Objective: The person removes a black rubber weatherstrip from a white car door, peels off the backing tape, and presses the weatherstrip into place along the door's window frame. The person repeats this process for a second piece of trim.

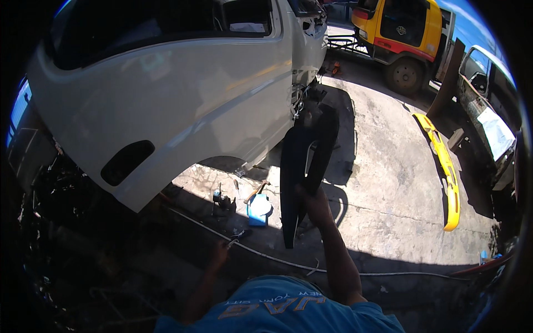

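My right hand (317, 206) is closed round the lower part of a long, curved black wheel-arch panel (297, 166). The panel is held up in front of me, beside the white vehicle cab (216, 94). Lower and to the left, my left hand (221, 254) is in shadow. Its fingers look closed on a small metallic item (232, 242), too dark to identify. On the ground ahead of it lie a dark power tool (222, 200), a screwdriver (237, 187), a hammer (256, 192) and a blue box (257, 213) with something white on it.
A pale hose or cable (277, 259) crosses the ground in front of me. To the right a yellow bumper (446, 166) lies on the concrete, near a worn cab shell (483, 105). A yellow truck (402, 33) stands at the back right.
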`<state>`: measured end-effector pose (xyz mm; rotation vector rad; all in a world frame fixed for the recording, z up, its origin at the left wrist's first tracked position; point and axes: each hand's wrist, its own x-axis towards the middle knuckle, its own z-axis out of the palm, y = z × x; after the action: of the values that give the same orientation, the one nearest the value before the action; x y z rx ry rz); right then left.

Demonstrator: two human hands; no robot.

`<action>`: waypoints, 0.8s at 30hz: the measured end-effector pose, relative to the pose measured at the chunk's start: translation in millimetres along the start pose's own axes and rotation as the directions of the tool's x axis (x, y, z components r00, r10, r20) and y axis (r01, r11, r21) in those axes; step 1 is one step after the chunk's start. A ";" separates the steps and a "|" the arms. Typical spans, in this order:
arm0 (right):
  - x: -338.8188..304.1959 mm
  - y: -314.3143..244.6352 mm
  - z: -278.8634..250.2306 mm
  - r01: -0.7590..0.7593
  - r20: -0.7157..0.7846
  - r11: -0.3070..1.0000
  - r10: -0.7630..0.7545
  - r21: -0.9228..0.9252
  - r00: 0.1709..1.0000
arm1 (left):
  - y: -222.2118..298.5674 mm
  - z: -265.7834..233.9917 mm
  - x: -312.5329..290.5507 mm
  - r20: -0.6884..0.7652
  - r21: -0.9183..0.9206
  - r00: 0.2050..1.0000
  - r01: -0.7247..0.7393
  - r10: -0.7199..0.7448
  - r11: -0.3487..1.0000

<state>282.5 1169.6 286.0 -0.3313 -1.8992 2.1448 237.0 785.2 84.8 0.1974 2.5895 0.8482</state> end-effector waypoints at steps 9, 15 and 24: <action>24.0 -16.8 17.4 0.064 0.126 0.970 -0.095 0.235 0.987 | -10.0 0.4 20.1 -0.363 0.201 0.905 -0.155 0.220 0.967; 26.2 -21.9 21.8 0.010 0.203 0.973 -0.059 0.232 0.977 | 97.9 -42.3 22.2 -0.126 0.255 0.989 -0.039 0.074 0.966; 28.6 -33.8 19.0 -0.129 0.248 0.936 0.047 0.328 0.968 | 136.1 -58.9 17.3 -0.386 0.167 0.830 -0.366 0.403 0.915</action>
<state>250.6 1165.3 321.9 -0.0938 -1.5998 2.6221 197.6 867.6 202.9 0.6526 3.0457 1.0046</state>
